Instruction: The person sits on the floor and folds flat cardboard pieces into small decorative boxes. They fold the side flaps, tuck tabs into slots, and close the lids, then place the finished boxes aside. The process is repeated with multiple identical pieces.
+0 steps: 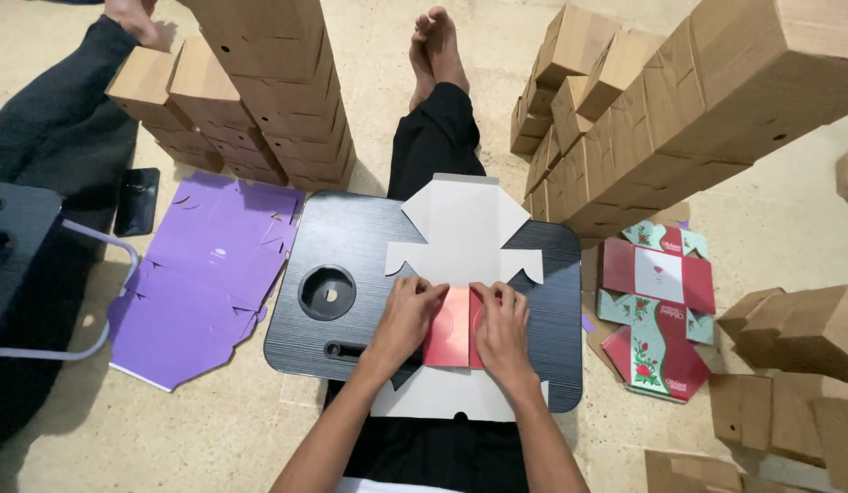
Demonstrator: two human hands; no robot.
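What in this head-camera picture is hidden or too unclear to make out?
- Head view: the printed side of the flat white cardboard box blank faces down on the black lap desk; only a folded red flap shows.
- The left hand and right hand cover the fold line.
- The stacked brown cardboard boxes run past the top and right edges, so no count.
- The purple flat blanks overlap; number unclear.

Two hands (405, 319), one lap tray (351, 237)
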